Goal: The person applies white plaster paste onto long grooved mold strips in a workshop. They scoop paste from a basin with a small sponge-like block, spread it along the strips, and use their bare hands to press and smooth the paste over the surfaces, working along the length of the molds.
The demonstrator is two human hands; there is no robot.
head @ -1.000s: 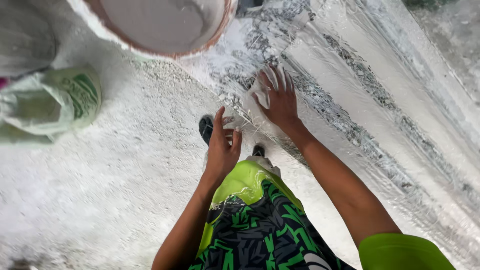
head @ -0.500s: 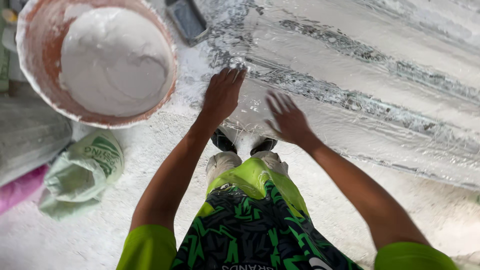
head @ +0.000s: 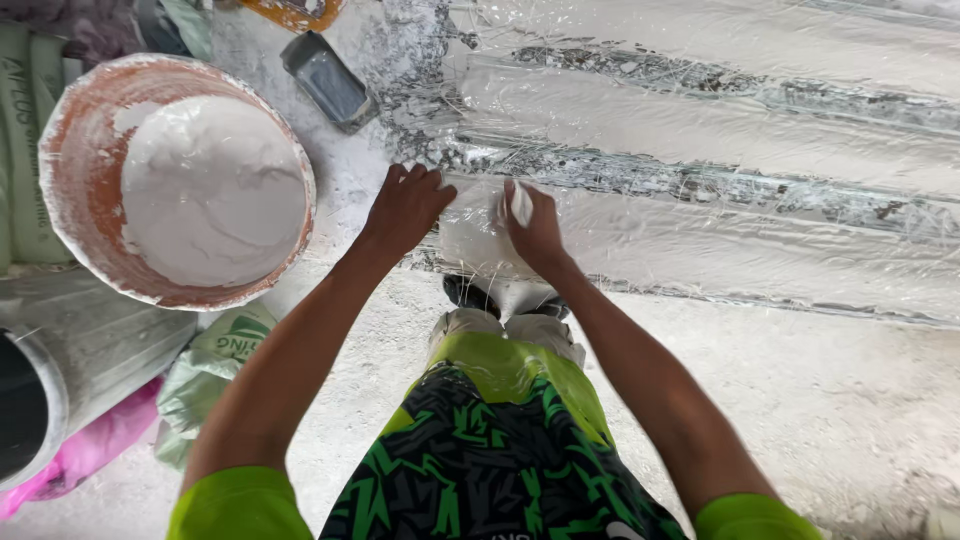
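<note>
Fingers of the left hand [head: 405, 205] lie flat on the ridged white sheet [head: 700, 150]; right hand [head: 530, 225] grips white paste [head: 519, 205], green sack [head: 215, 365] left.

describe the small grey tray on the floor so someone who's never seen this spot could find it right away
Start at the big round bucket of white paste at the upper left. Just to the right of its rim, above the left hand, lies a small grey tray, set at a slant on the white-dusted floor. It is the only rectangular, dark, shallow container there; everything beside it is round or a soft bag.
</note>
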